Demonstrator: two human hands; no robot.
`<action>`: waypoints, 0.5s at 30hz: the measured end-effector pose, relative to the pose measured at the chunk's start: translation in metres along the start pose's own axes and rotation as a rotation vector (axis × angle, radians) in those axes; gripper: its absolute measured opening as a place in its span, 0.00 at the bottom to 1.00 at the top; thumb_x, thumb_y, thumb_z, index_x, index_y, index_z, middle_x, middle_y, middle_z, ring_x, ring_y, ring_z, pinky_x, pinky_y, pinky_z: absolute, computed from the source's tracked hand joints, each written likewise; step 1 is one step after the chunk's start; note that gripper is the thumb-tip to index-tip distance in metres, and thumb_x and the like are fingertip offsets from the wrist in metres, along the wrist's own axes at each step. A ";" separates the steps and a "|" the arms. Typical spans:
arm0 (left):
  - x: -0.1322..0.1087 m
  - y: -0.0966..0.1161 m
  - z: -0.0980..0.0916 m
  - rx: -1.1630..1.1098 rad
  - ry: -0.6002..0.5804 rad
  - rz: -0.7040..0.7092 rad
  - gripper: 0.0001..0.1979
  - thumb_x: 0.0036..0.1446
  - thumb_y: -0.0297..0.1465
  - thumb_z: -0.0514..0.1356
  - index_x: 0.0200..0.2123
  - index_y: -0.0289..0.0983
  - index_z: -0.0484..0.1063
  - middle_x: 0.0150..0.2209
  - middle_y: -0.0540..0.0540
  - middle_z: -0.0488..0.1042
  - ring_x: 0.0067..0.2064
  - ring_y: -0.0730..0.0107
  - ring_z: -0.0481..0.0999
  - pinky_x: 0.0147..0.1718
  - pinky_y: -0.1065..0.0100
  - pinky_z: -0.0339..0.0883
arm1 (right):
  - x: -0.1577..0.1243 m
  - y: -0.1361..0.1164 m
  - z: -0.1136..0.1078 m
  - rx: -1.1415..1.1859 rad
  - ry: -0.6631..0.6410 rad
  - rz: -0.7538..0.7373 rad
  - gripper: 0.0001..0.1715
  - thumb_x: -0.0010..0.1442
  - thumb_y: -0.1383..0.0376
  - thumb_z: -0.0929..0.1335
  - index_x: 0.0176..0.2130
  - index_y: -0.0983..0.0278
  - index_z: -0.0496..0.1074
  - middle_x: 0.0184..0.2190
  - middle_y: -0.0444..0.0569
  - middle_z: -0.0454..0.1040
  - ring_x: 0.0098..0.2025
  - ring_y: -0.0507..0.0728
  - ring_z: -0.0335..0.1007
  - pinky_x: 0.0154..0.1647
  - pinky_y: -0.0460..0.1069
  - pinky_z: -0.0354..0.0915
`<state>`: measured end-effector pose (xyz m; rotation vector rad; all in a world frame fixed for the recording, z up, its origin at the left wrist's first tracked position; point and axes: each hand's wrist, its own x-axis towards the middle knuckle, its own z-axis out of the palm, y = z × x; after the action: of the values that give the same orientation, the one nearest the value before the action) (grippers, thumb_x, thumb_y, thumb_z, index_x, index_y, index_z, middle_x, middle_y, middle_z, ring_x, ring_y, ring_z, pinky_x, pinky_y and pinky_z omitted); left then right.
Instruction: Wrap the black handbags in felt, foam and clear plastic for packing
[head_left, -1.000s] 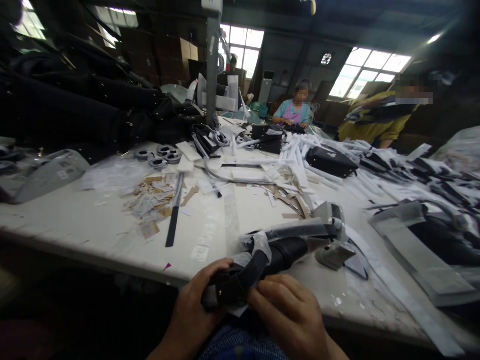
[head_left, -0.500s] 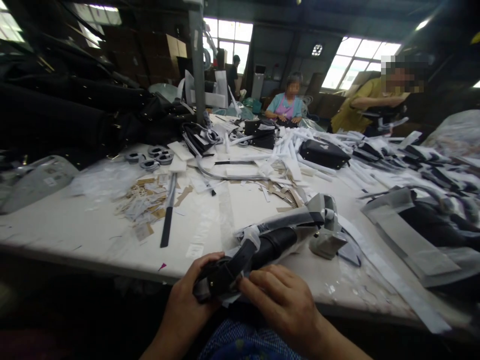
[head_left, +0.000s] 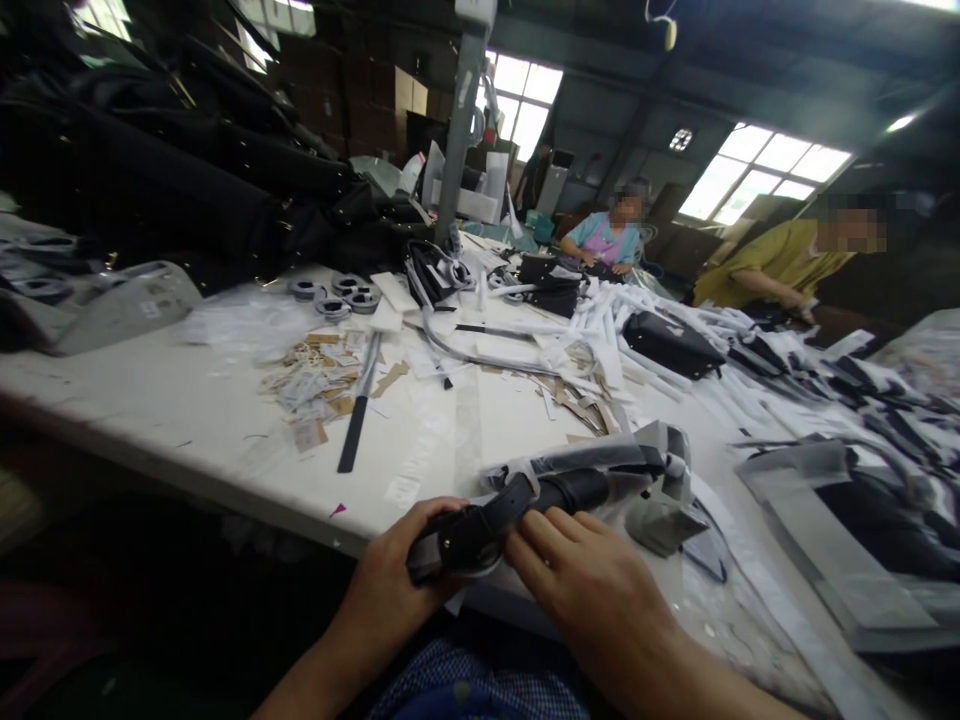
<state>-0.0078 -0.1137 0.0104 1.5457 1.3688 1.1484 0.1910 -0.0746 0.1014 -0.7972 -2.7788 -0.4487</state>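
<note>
A black leather bag lies at the table's front edge, pointing away to the right, with clear wrapping along its far part. My left hand is closed around its near end, where a black strap with a small gold stud loops over. Against the strap and the bag's side rests my right hand, its fingers curled; the fingertips are partly hidden. A wrapped handle runs along the bag's top. Just beyond it stands a grey padded piece.
Paper tags lie in a heap at left centre, near grey strap coils. Black bags are piled at the far left. White tubes and a black bag lie at the back right. Two people work across the table.
The camera view has tilted and shifted. My right hand has moved up along the strap, and the strap's tip, wrapped in white before, now shows bare black.
</note>
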 end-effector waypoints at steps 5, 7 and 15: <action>0.002 -0.004 -0.001 0.021 -0.003 0.000 0.23 0.51 0.35 0.68 0.51 0.47 0.68 0.50 0.53 0.76 0.51 0.65 0.76 0.50 0.68 0.67 | 0.009 0.004 -0.007 0.011 -0.166 0.010 0.09 0.56 0.75 0.70 0.33 0.62 0.70 0.27 0.44 0.73 0.27 0.55 0.65 0.26 0.52 0.48; 0.002 -0.005 -0.001 0.021 -0.002 0.004 0.23 0.51 0.34 0.68 0.51 0.48 0.68 0.50 0.53 0.76 0.51 0.64 0.76 0.50 0.67 0.67 | 0.012 0.010 -0.007 0.064 -0.258 0.013 0.09 0.57 0.74 0.71 0.38 0.62 0.71 0.30 0.43 0.75 0.28 0.55 0.68 0.25 0.51 0.47; 0.003 -0.005 -0.001 0.030 0.006 -0.058 0.27 0.47 0.31 0.70 0.51 0.47 0.68 0.50 0.52 0.77 0.51 0.62 0.75 0.51 0.66 0.67 | 0.011 0.013 -0.001 0.067 -0.340 0.179 0.12 0.59 0.71 0.70 0.44 0.61 0.72 0.33 0.43 0.76 0.30 0.54 0.73 0.21 0.49 0.44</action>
<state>-0.0106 -0.1101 0.0060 1.5141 1.4316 1.1024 0.1893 -0.0588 0.1087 -1.1918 -2.9670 -0.2021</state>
